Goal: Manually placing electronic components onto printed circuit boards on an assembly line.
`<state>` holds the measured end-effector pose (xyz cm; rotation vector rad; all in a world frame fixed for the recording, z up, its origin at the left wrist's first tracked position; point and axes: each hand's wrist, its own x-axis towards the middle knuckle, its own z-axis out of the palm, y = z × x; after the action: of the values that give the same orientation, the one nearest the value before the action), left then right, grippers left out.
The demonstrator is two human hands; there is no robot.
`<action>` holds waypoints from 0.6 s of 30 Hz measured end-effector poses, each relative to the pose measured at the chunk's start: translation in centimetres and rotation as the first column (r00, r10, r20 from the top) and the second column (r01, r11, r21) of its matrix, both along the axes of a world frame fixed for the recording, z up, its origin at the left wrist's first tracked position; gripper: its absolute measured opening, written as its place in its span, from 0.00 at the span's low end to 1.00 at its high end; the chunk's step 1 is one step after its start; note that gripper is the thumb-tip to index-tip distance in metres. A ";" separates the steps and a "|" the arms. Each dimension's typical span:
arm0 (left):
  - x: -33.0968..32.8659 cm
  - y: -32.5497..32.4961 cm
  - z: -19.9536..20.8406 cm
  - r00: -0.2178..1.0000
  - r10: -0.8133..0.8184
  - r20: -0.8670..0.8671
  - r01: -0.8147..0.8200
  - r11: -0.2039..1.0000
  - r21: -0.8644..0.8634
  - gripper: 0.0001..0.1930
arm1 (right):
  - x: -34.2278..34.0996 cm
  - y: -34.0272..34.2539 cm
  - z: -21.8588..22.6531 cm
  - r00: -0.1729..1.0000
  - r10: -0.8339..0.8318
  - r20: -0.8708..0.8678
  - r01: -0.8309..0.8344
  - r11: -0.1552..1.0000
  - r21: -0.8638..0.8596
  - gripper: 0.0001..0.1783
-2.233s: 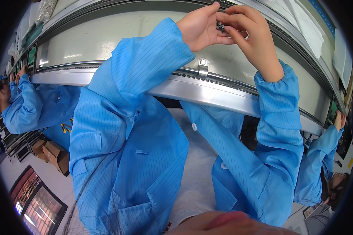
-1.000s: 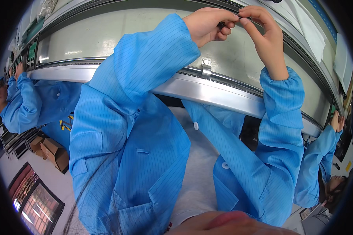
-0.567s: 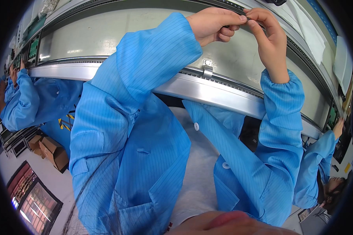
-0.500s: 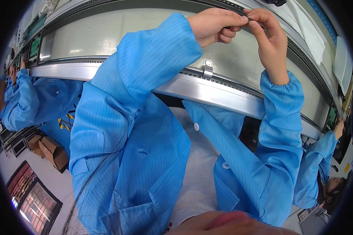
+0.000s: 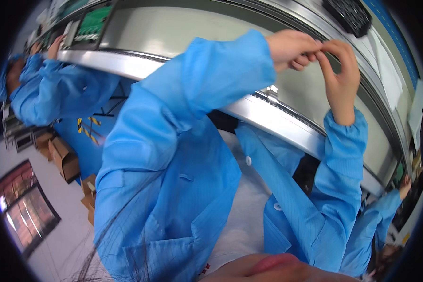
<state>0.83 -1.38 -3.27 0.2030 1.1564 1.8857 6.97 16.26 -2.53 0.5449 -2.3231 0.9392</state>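
My left hand [image 5: 292, 50] and my right hand [image 5: 341, 75] meet fingertip to fingertip above the conveyor line [image 5: 162, 29]. Both are closed in a pinch. Whatever lies between the fingertips is too small and blurred to make out now. The other fingers of my left hand curl inward, while those of my right arch over toward the left thumb. Blue striped sleeves cover both my forearms.
Metal rails [image 5: 141, 66] edge the conveyor, with a small clamp [image 5: 271, 92] on the near one. A green circuit board [image 5: 95, 22] sits at the left, near a co-worker's hand [image 5: 56, 47]. A black tray [image 5: 348, 17] lies beyond the far rail. Another co-worker's hand [image 5: 405, 187] is at right.
The view has shifted, bringing more of the black tray and the left circuit board into sight. My hands stay pinched together; the small dark thing seen between them earlier is no longer distinct.
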 end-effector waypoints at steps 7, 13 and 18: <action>-4.4 -8.7 1.3 0.968 0.250 -0.023 -0.250 0.968 -0.013 0.11 | 0.8 0.5 0.3 0.992 0.004 0.129 -0.007 1.000 0.021 0.16; -10.0 -36.0 -1.3 0.698 0.708 0.108 -0.716 0.687 0.124 0.03 | 1.1 -0.2 0.6 0.983 0.071 0.168 -0.079 0.996 0.044 0.13; -8.5 -46.8 -1.8 0.353 0.043 -0.935 -0.932 -0.071 -0.355 0.13 | 1.0 -0.3 0.3 0.969 0.125 0.214 -0.144 0.987 0.073 0.11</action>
<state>-7.70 -48.15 -5.06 -0.4757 3.3196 1.1405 7.99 15.93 -2.27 0.6761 -2.5517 1.0028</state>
